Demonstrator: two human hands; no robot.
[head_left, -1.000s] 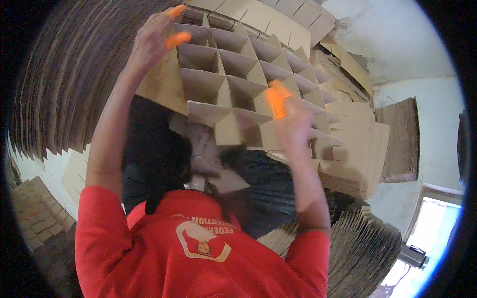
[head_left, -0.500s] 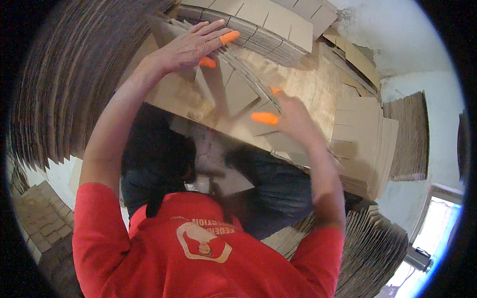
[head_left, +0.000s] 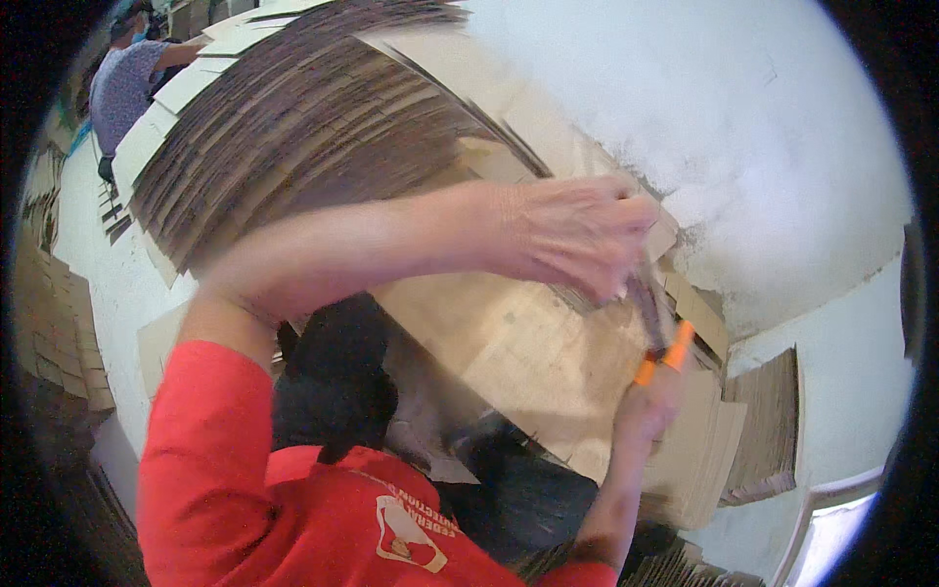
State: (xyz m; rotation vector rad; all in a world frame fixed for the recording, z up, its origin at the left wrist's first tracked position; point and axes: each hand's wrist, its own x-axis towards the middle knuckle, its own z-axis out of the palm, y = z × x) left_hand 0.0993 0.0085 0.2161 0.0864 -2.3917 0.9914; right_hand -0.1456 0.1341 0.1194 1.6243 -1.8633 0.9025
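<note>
My left hand (head_left: 582, 235) reaches across the wooden tabletop (head_left: 509, 342) with its fingers curled closed, and its fingertips are mostly hidden behind the knuckles. Between my hands stands a narrow bundle of cardboard pieces (head_left: 648, 305), seen edge-on and blurred. The left hand closes at its upper end. Lower down and to the right, my right hand (head_left: 657, 396) grips the near end, with orange finger covers (head_left: 682, 344) on thumb and finger.
A large fanned stack of cardboard sheets (head_left: 293, 147) fills the left of the table. More cardboard pieces (head_left: 699, 440) lie at the right edge, near a cardboard stack (head_left: 768, 430) by the wall. Another person (head_left: 127, 93) is at the far left.
Both hands have moved right across the table with the cardboard pieces, and the left hand's fingers have gone from extended to curled. The view has swung, bringing in another person.
</note>
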